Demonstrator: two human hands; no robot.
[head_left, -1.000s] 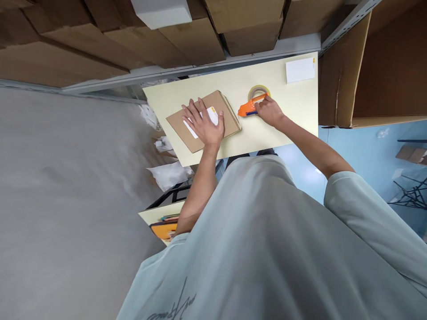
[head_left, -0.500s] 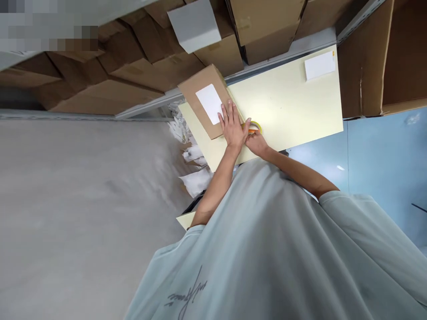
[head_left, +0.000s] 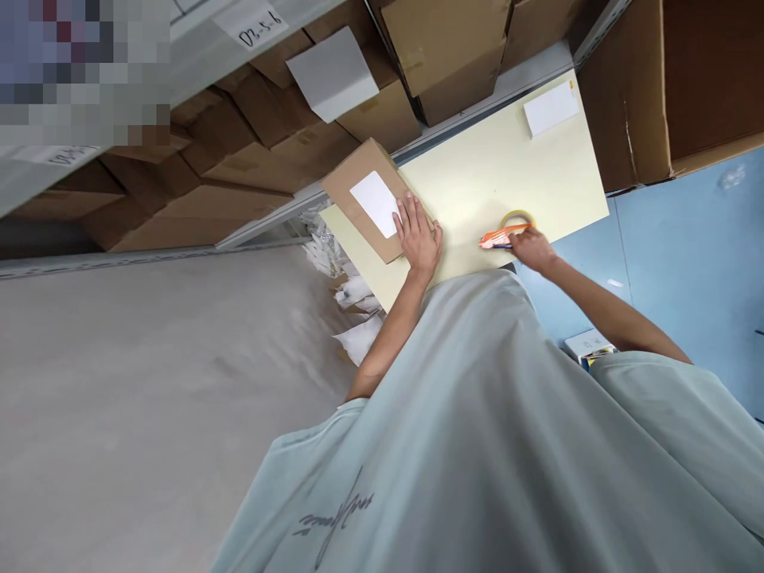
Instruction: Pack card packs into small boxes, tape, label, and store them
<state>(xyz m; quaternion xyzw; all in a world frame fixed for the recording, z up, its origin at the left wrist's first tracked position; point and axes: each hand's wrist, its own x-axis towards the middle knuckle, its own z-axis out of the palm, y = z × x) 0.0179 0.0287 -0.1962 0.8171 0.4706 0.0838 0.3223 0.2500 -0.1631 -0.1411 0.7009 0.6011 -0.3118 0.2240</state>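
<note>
Up top, a handwritten tag (head_left: 254,28) on the shelf rail (head_left: 200,48) reads roughly "D2-5-6". The scrawl (head_left: 334,521) on the person's shirt (head_left: 477,438) can't be made out. The white label (head_left: 375,203) on the cardboard box (head_left: 352,171) shows blank.

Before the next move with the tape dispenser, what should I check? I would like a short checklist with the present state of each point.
1. The left hand lies flat on the cardboard parcel: ok.
2. The parcel rests fully on the table: not ok, its far corner seems to pass over the table edge.
3. The right hand grips the orange tape dispenser: ok.
4. The dispenser is apart from the parcel, with bare table between them: ok.
5. The white label is in view, with the fingers beside it: ok.
6. A free tape end is ready: cannot tell.
</note>
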